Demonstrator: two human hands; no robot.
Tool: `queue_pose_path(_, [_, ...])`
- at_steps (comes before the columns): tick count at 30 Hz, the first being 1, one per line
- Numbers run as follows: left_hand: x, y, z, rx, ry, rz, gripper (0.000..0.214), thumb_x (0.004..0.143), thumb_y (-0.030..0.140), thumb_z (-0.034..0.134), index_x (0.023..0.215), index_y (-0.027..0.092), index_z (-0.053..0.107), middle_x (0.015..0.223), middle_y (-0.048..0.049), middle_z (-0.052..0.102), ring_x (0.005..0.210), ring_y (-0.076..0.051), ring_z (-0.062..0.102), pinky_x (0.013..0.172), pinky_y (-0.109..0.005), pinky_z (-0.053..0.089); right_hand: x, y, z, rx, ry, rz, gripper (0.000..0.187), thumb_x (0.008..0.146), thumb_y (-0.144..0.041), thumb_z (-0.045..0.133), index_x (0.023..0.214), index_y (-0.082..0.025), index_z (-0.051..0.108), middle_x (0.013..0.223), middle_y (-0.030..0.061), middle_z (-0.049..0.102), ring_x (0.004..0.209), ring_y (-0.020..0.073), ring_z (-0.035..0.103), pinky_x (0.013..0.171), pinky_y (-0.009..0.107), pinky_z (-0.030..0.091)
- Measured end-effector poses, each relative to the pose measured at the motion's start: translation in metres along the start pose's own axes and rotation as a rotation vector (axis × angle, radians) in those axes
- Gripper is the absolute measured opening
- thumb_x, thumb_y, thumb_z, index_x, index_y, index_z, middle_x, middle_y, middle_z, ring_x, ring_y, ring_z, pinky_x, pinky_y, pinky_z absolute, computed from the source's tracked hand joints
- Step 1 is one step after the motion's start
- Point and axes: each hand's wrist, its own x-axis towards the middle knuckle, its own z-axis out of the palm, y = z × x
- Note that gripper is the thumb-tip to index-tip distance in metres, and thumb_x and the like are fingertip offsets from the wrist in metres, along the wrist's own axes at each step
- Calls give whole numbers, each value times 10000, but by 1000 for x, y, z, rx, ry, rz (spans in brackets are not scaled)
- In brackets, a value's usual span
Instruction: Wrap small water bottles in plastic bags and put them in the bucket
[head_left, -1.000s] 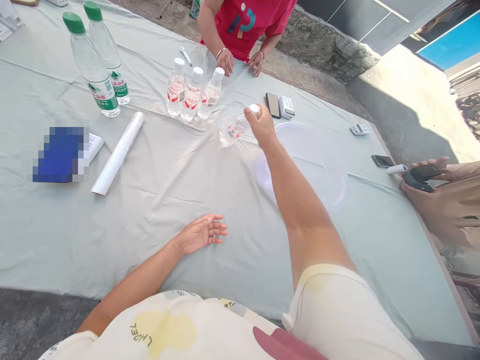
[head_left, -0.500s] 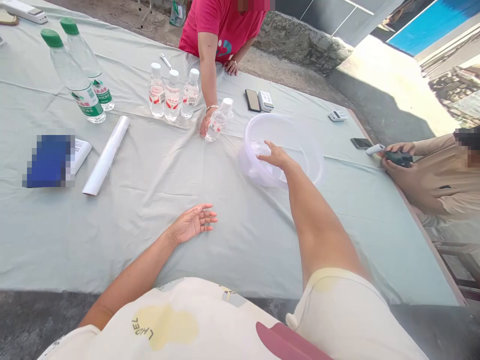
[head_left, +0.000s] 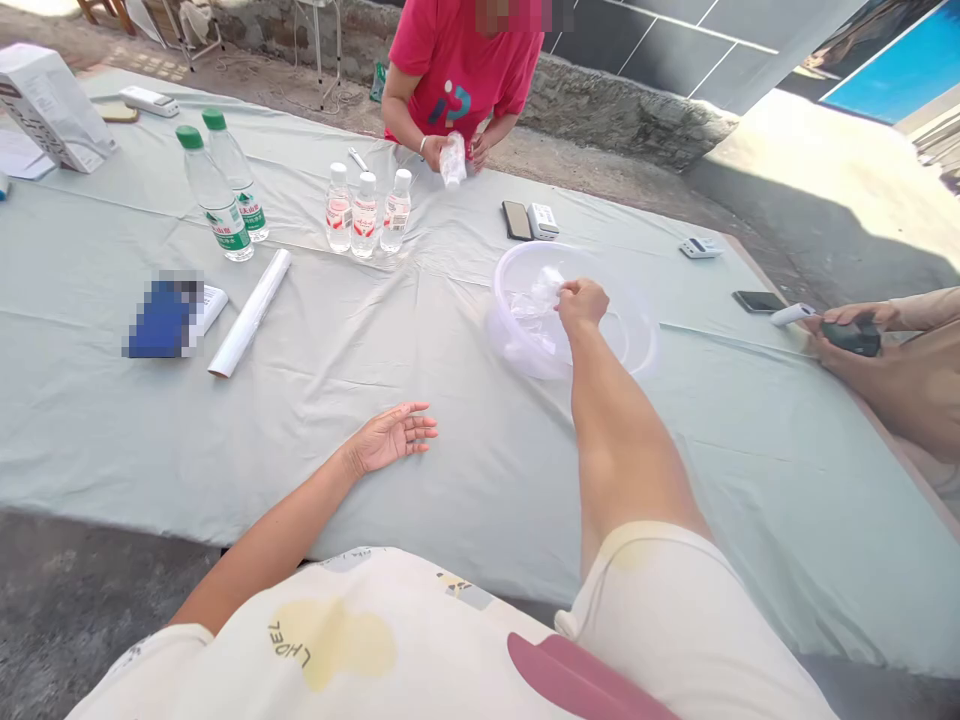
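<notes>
Crumpled, clear plastic film (head_left: 550, 284) is bunched in the right hand (head_left: 585, 304), spreading out to the left of the grip. Beneath the grip sits a round, translucent, lilac-tinted plastic basin (head_left: 516, 357), upright, with clear plastic visible inside it, lower left of the fingers.

Outdoor yard (head_left: 757, 215), sunlit bare ground (head_left: 810, 150), low rough wall (head_left: 630, 115), cloth-covered table (head_left: 495, 480)

Long pale grey-green cloth-covered tabletop (head_left: 495, 510), wrinkled; rough dark-grey concrete floor (head_left: 75, 600) at near left; low rough grey ledge (head_left: 630, 118) behind; dark-grey tiled wall (head_left: 667, 45) with pale joints above it; hard sun on pale concrete ground (head_left: 795, 150), sharp-edged dark shadow (head_left: 817, 220); bright-blue flat panel (head_left: 896, 70) top right.
</notes>
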Motion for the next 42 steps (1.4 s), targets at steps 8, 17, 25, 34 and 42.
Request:
queue_pose_path(8, [-1,-1,2,65,21,45,346,884,374,705,1167,179,673,1073,-104,729,1027,-237,692,841,-360,527,-93,-62,-48,867,-1,38,151,730,-253,591,829,-232,478,792,-13,682,432,52,367,411,198,218])
queue_pose_path(17, [-18,-2,36,320,88,134,450,785,547,754,1015,162,712,954,-65,715,866,-169,657,824,-308,481,-316,-58,19,1018,-710,303,361,665,-443,730,893,-237,541,548,-81,542,417,57,299,433,221,216])
queue_pose_path(25, [-43,-3,45,661,423,224,283,686,367,798,772,171,613,793,-1,660,767,-131,605,711,-252,448,-351,-44,28,871,-514,313,558,823,-706,547,1057,-212,660,1020,57,703,640,104,558,549,254,387])
queue_pose_path(34, [-57,-4,43,746,473,237,252,669,337,756,734,192,561,656,45,560,545,-72,481,505,-204,337,-355,-54,48,964,-257,185,294,857,-527,591,828,-235,581,740,-12,609,679,131,558,695,284,479])
queue_pose_path(42, [-67,4,45,978,646,456,217,773,366,695,784,201,555,742,28,573,634,-93,525,572,-216,403,-356,-45,43,897,-277,262,284,837,-516,642,851,-233,617,633,-42,537,502,105,413,514,265,367])
